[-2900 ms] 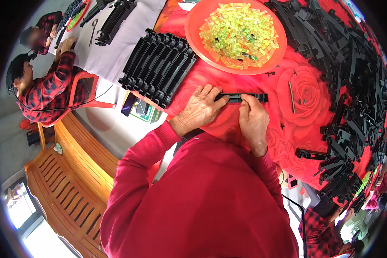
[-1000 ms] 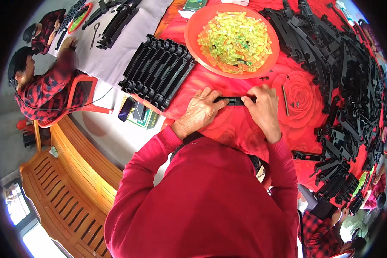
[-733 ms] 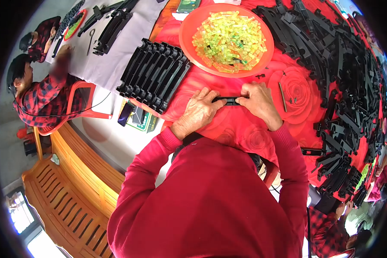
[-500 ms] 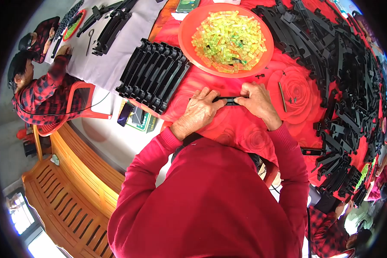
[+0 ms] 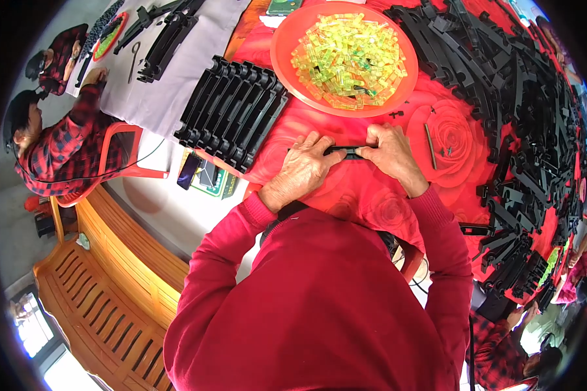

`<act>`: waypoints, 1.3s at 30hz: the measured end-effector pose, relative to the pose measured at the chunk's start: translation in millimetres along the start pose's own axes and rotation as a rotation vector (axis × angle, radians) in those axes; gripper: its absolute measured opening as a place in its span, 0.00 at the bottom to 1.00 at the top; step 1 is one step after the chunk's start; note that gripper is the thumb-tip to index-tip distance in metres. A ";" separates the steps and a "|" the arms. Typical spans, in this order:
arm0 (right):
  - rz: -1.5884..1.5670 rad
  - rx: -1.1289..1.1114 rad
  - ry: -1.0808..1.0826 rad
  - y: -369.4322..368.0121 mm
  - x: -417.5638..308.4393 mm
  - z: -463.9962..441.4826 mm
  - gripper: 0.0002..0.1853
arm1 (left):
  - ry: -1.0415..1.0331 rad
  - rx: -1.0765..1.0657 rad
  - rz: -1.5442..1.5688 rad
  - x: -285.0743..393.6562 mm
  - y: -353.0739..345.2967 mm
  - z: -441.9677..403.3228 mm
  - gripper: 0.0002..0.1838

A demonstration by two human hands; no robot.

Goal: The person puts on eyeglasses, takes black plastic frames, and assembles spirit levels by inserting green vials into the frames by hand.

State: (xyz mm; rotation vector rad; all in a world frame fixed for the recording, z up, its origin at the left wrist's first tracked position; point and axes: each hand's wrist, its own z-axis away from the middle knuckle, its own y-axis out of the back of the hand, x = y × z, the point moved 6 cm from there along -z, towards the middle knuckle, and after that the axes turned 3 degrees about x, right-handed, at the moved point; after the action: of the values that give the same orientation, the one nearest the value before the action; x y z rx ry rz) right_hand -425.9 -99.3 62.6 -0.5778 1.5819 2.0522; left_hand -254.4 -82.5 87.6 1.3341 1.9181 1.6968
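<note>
Both my hands grip one black plastic strip (image 5: 350, 151) near the table's front edge. My left hand (image 5: 304, 166) is closed around its left part, thumb pointing right along it. On the other side, my right hand (image 5: 391, 156) pinches it with thumb and fingers. Only a short middle stretch shows between the thumbs; the fingers cover most of the rest. Just beyond my hands stands a red bowl (image 5: 282, 78) of small clear yellow plastic pieces (image 5: 349, 58). To the left, several long black plastic parts (image 5: 233, 114) lie side by side in a row.
A large pile of black plastic parts (image 5: 522, 111) covers the right side of the red tablecloth (image 5: 346, 189). A thin brown stick (image 5: 430, 146) lies right of my hand. People in checked shirts sit at left and lower right. A wooden bench (image 5: 104, 293) stands at lower left.
My hands stay in nearly the same place on the black strip. The seated person at left has shifted slightly.
</note>
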 end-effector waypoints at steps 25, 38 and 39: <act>-0.269 -0.002 0.095 -4.6 13.9 -3.8 0.08 | -0.036 -0.027 0.050 1.1 2.3 -2.7 0.15; -0.364 0.458 0.142 11.7 -19.7 74.1 0.07 | -0.011 0.058 0.181 -4.0 1.9 0.8 0.11; -0.358 0.526 0.124 22.3 -20.8 80.5 0.07 | -0.016 0.056 0.186 -4.9 1.1 0.8 0.11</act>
State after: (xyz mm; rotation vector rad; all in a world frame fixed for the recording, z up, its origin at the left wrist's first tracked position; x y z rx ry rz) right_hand -426.0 -28.5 111.5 -0.7288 1.8384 1.2933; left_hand -250.6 -85.8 86.5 1.5868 1.8970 1.7201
